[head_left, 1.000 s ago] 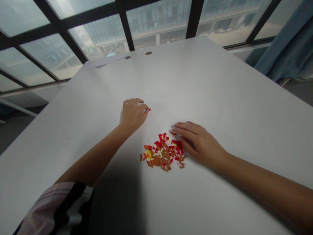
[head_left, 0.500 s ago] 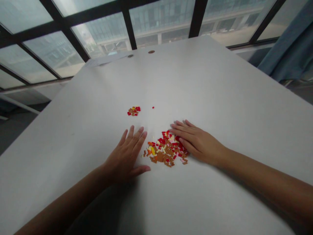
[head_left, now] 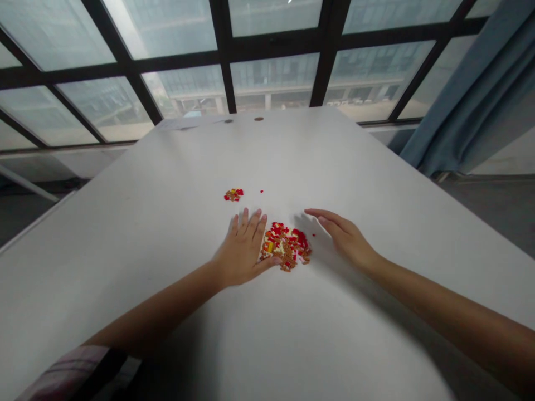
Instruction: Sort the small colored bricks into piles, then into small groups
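A pile of small toy building bricks, red, brown, yellow, orange and pale, lies between my two hands. My left hand rests flat along the pile's left side, fingers outstretched, the thumb touching its near edge. To the right, my right hand is raised a little over the table, turned on its side, with fingers extended and holding nothing. One loose red piece lies between that hand and the pile. Beyond my left fingertips sits a smaller cluster of red, brown and yellow bricks, with a single red brick to its right.
The white table stretches away toward the windows. At its far edge are a brown round spot, a grey round spot and white paper. A blue curtain hangs at the right.
My left hand has moved right against the pile. My right hand has lifted off the pile's right side and turned on edge. The pile looks more compact, and the camera has tilted up.
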Available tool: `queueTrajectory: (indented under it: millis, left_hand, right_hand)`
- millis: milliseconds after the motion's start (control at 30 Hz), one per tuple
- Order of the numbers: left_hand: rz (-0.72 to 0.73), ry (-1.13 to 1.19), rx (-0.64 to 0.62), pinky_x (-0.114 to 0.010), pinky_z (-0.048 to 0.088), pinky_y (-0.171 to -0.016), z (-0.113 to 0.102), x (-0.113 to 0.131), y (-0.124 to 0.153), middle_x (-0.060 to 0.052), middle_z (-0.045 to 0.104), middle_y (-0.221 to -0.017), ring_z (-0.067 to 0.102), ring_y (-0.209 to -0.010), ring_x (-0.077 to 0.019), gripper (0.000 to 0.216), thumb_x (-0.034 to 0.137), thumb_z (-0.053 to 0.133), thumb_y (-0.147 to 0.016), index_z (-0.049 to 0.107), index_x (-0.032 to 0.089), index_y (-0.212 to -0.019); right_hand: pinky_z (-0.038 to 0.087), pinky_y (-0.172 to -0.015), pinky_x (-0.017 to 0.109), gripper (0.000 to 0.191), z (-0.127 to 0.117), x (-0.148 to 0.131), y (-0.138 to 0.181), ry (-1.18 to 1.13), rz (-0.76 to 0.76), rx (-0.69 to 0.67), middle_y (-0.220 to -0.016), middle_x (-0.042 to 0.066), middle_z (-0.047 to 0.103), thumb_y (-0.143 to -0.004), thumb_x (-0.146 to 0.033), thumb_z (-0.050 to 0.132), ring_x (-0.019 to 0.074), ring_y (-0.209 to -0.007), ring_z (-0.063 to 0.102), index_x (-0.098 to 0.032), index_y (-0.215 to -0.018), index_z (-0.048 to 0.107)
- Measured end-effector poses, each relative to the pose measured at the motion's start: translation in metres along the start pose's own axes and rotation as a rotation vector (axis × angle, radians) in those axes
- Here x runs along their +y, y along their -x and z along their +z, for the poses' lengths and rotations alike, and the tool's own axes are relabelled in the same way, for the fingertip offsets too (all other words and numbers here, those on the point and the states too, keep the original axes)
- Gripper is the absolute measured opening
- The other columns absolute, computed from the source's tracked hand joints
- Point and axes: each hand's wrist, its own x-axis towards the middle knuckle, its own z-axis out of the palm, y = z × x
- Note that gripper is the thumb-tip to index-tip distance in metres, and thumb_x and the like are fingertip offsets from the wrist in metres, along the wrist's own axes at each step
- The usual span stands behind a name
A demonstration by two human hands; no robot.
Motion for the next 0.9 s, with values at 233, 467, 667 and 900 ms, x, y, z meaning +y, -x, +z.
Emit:
queueTrajectory:
  millis: [233, 467, 667, 900]
  left_hand:
    - [-0.057, -0.066, -0.025, -0.062, 0.014, -0.122, -0.01, -0.005, 0.037, -0.025, 0.018, -0.163, 0.008, -0.151, -0.0469, 0.101, 0.08, 0.016, -0.092, 0.023, 0.001, -0.155]
    - [-0.053, -0.089, -0.014, -0.062, 0.016, -0.12, -0.008, -0.008, 0.068, -0.026, 0.02, -0.162, 0.01, -0.152, -0.0451, 0.096, 0.077, 0.018, -0.094, 0.024, 0.003, -0.156]
    - [-0.02, -0.074, -0.07, -0.061, 0.017, -0.12, -0.007, 0.004, 0.065, -0.024, 0.019, -0.163, 0.011, -0.152, -0.0447, 0.095, 0.075, 0.017, -0.095, 0.022, 0.002, -0.156]
    - [-0.026, -0.08, -0.055, -0.064, 0.016, -0.119, -0.008, 0.002, 0.048, -0.024, 0.021, -0.163, 0.01, -0.152, -0.0457, 0.109, 0.086, 0.029, -0.085, 0.018, 0.005, -0.158]
  right_hand:
    - [0.06, -0.055, 0.033, 0.042, 0.043, -0.02, 0.014, -0.007, -0.052, -0.045, -0.087, 0.005, 0.078, -0.1, -0.036, 0.034, 0.0176, -0.06, 0.07, -0.019, -0.122, 0.064]
    - [0.062, -0.08, 0.039, 0.035, 0.028, -0.029, 0.017, 0.178, -0.277, -0.074, -0.121, 0.01, 0.073, -0.099, -0.034, 0.04, 0.0219, -0.099, 0.073, -0.022, -0.117, 0.067]
    - [0.047, -0.108, 0.051, 0.035, 0.029, -0.024, 0.0, 0.345, -0.474, -0.179, -0.132, 0.014, 0.067, -0.097, -0.028, 0.043, 0.0252, -0.128, 0.059, -0.02, -0.121, 0.068]
    - [0.045, -0.111, 0.049, 0.039, 0.051, -0.02, -0.03, 0.388, -0.618, -0.28, -0.138, 0.015, 0.063, -0.1, -0.029, 0.041, 0.0232, -0.135, 0.053, -0.018, -0.129, 0.064]
